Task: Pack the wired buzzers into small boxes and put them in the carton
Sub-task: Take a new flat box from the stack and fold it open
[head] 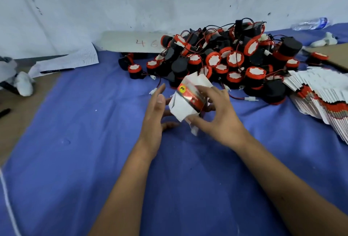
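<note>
A small white box with a red and black label (189,97) is held tilted above the blue cloth, its flaps open at both ends. My right hand (216,115) grips it from the right, fingers curled over its top and thumb under its near corner. Beside the box's left side is my left hand (157,109), fingers straight; whether it touches the box I cannot tell. A heap of black and red wired buzzers (233,60) lies just behind the box. A row of flat unfolded boxes (318,96) fans out at the right.
A blue cloth (94,141) covers the table. Papers with a pen (67,62) lie at the left, a grey board marked 46 (131,42) leans on the wall, a plastic bottle (310,23) lies far right, and brown cardboard (335,55) shows at the right edge.
</note>
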Available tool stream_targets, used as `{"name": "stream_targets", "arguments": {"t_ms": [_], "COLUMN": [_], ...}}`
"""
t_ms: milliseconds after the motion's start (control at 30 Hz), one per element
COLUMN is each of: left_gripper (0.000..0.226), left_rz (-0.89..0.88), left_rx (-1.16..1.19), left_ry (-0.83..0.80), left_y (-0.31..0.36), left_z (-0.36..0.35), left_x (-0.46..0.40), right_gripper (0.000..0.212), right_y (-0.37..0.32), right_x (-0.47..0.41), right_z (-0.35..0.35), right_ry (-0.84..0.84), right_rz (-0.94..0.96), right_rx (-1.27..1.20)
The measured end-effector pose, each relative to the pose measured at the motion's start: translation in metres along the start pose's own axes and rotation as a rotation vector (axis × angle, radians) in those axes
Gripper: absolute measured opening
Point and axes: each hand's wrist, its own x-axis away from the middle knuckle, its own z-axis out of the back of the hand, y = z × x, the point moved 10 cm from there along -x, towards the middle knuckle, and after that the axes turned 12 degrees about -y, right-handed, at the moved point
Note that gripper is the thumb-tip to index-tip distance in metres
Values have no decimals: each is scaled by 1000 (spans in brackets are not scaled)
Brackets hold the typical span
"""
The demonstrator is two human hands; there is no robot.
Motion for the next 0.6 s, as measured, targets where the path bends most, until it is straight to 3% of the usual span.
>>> {"name": "stream_targets", "arguments": {"t_ms": [133, 200, 433, 600], "left_gripper": [77, 82, 104, 93], "left_rz": [27, 36, -33, -65], "left_rx": [89, 83, -79, -85], "left_ry": [-186, -235, -227, -181], "left_y": [1, -4, 4, 9], "left_z": [-25, -35, -36, -37], "left_x": [0, 1, 1, 2], "right_gripper": [31, 34, 88, 88], "right_y": [-2, -1, 8, 0], "right_x": [-3, 0, 8, 5], "right_z": [-5, -10, -25, -34], "right_ry": [-36, -43, -45, -159], "right_rz": [-19, -94, -261, -237], "right_rx": [-804, -1052, -1222, -1252]}}
